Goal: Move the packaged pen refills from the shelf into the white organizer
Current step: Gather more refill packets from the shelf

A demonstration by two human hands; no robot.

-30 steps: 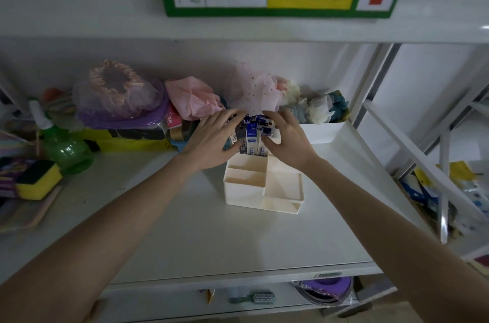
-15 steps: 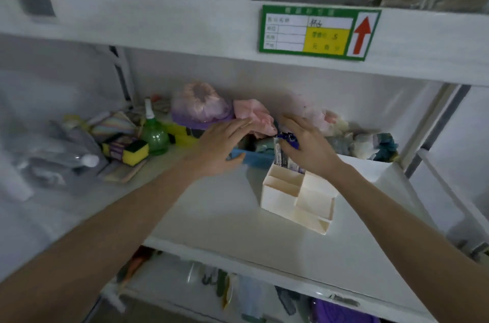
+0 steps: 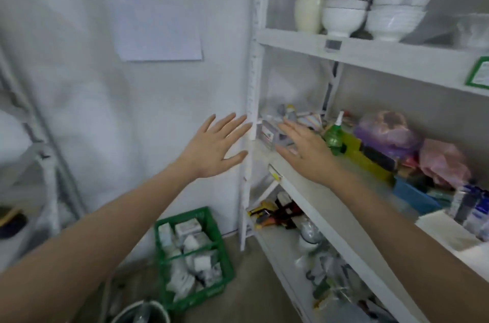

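Observation:
The white organizer (image 3: 439, 227) sits at the far right edge of the head view on the middle shelf (image 3: 325, 198). Blue and white packaged pen refills (image 3: 469, 210) stand upright in its back part. My left hand (image 3: 215, 146) hovers with spread fingers in front of the white wall, left of the shelf post, holding nothing. My right hand (image 3: 304, 149) is stretched flat over the shelf's left end, fingers straight, empty. Both hands are well left of the organizer.
A green spray bottle (image 3: 334, 134), bagged pink and purple items (image 3: 389, 132) and a blue tray (image 3: 415, 194) crowd the shelf's back. Small boxes (image 3: 270, 132) lie at its left end. Bowls (image 3: 370, 10) stand on the shelf above. A green crate (image 3: 193, 256) sits on the floor.
The view has swung far left. Both hands left the organizer and refills, moved left along the shelf and opened flat; the refills stay in the organizer.

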